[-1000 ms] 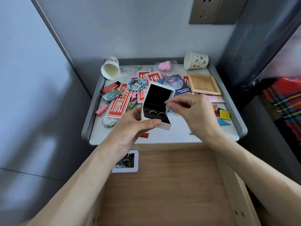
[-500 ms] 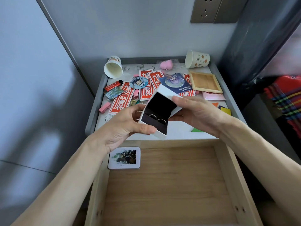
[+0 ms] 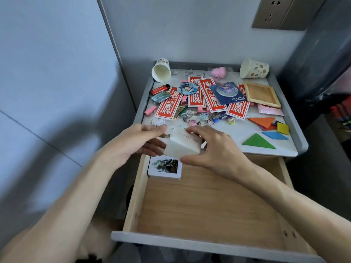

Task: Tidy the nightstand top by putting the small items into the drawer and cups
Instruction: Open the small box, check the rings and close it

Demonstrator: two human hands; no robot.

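Fingers (image 3: 201,130) round tilted box (image 3: 182,147), corner nearest

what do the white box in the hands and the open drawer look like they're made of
Small white square box: probably matte card or paper-covered board; flat glare-free faces, crisp edges. Open light-brown drawer: wood or wood-look veneer, satin; grain streaks run across its floor.

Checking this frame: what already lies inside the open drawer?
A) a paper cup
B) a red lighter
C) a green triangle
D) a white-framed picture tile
D: the white-framed picture tile lies flat in the far left corner of the drawer, the only thing on its floor; the left hand and right hand hold the white box above it.
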